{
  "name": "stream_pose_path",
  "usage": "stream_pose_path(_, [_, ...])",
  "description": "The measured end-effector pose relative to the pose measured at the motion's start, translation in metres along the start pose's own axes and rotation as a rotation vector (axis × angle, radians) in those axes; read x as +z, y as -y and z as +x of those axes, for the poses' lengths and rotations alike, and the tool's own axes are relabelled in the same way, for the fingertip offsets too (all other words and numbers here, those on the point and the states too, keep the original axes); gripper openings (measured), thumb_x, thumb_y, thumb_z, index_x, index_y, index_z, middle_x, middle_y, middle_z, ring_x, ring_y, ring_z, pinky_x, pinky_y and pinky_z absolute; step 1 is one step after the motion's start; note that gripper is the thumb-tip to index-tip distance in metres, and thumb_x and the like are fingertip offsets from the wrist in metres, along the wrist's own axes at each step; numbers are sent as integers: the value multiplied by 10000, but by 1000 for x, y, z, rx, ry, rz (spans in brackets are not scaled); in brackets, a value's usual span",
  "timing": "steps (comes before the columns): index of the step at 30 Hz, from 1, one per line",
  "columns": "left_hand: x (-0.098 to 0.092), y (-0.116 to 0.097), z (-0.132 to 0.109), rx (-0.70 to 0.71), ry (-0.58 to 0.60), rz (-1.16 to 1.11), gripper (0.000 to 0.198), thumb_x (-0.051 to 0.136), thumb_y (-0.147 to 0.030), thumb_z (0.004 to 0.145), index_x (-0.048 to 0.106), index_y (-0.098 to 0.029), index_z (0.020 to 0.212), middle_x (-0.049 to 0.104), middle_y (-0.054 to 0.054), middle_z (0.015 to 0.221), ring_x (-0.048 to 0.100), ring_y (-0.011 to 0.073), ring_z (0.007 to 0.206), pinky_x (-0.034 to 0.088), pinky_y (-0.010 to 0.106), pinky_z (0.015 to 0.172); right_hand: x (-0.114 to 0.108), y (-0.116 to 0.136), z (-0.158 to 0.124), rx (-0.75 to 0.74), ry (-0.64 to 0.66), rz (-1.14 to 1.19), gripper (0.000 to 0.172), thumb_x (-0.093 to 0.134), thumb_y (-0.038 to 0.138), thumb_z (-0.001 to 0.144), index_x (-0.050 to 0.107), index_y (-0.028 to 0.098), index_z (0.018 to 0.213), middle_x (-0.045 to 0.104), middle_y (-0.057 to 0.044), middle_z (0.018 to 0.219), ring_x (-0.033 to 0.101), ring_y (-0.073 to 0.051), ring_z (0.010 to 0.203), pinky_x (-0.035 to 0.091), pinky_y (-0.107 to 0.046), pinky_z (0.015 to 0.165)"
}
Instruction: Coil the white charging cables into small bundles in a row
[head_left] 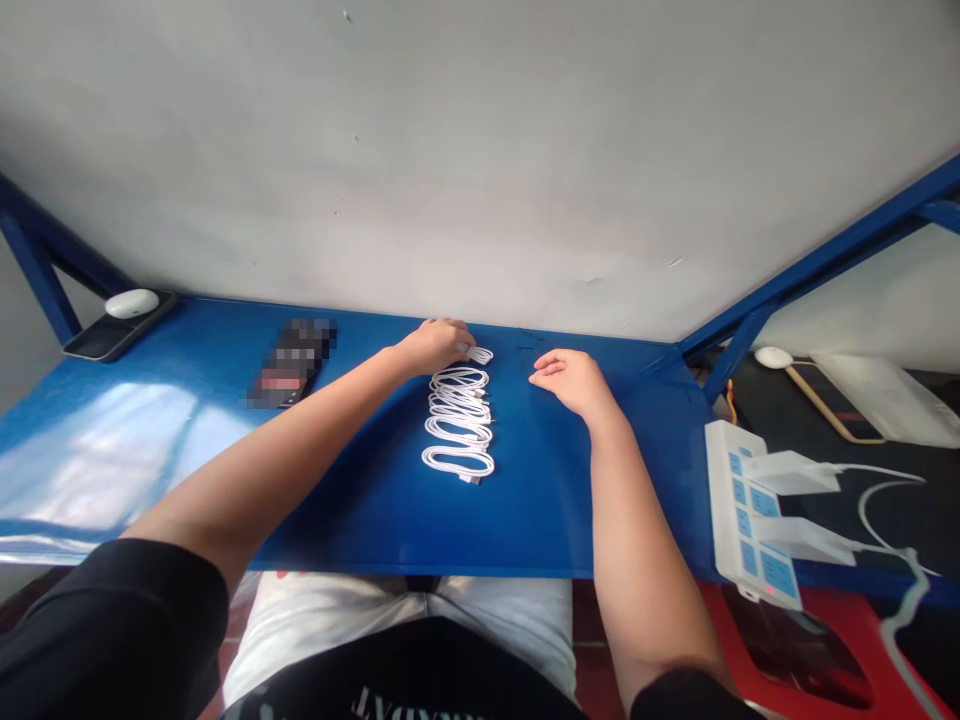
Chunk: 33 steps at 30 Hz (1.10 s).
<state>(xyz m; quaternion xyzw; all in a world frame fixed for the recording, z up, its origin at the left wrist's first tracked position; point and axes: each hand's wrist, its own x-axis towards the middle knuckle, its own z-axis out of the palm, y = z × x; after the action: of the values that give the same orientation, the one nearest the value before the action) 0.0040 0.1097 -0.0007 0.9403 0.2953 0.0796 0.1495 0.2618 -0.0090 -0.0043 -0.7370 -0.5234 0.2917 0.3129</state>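
Note:
Several coiled white USB cables lie in a row, one behind the other, on the blue table. At the far end of that row, my left hand has its fingers closed on a white cable, partly hidden under the fingertips. To the right, my right hand hovers low over the table with thumb and fingers drawn together. Whatever may be between those fingertips is too small to make out. Just beyond them lie thin black ties, near the wall.
A blue table meets a pale wall. At left are a pixelated dark object and a white rounded case on a dark tray. A white power strip with plugged-in chargers stands at the right edge. Blue metal braces flank both sides.

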Motion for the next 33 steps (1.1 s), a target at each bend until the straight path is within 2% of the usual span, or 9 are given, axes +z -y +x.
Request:
stream_pose_path(3, [3,-3,-10,-11,-22,-104,353,581,-331,923,742,-191,1205,688,120,1271,621,262,1142,467,330,916,2,-4,4,49,-80,-12,220,761,179,654,723,184,870,757,-37,800,706,-210,750,547,-319,704])
stream_pose_path(8, [4,-5,-17,-61,-36,-255,356,620,-337,889,768,-166,1163,715,130,1245,667,251,1077,503,314,908,6,-10,11,79,-225,25,418,791,189,639,694,200,1046,750,-14,794,698,-203,753,558,-347,767])
stream_pose_path(15, [-3,-3,-11,-135,25,-350,363,697,-276,837,758,-180,1181,756,116,1198,703,253,1048,533,333,875,9,-13,17,62,-341,94,274,788,208,637,711,172,898,727,-34,780,668,-190,711,557,-331,717])
stream_pose_path(21, [-3,0,-7,-109,-52,-396,300,745,-241,750,790,-153,1034,785,109,1012,710,239,928,532,329,805,12,-12,16,38,-293,43,294,805,246,641,730,177,917,679,-19,788,635,-184,721,545,-340,754])
stream_pose_path(24, [-5,1,-7,-181,-177,-460,269,732,-203,729,786,-132,983,778,103,931,695,212,834,531,327,772,11,-9,11,-31,-282,-73,289,812,324,670,747,197,920,680,-58,950,645,-227,887,525,-385,887])
stream_pose_path(26, [-8,0,-9,-285,-273,-563,264,731,-221,740,775,-119,979,769,108,904,682,193,778,526,313,723,10,-6,7,-91,-329,-143,272,797,358,698,762,218,928,660,-89,1096,611,-271,1068,475,-422,1007])
stream_pose_path(28, [-10,-2,-14,-382,-355,-751,262,699,-268,798,757,-114,1002,762,114,894,675,178,750,520,295,687,9,0,3,-139,-385,-156,260,772,363,727,773,235,953,642,-99,1174,571,-290,1158,443,-432,1055])
stream_pose_path(30, [-11,-8,-21,-450,-416,-999,253,626,-297,872,734,-117,1013,759,120,912,682,168,762,526,282,690,10,7,0,-195,-391,-84,232,738,362,764,776,229,950,669,-93,1123,600,-268,1085,477,-401,999])
stream_pose_path(33, [-9,-25,-38,-487,-440,-1350,210,595,-260,904,719,-114,993,761,130,988,705,164,850,551,284,776,18,20,-9,-261,-265,141,224,683,396,827,767,197,884,723,-74,928,648,-214,850,530,-344,821])
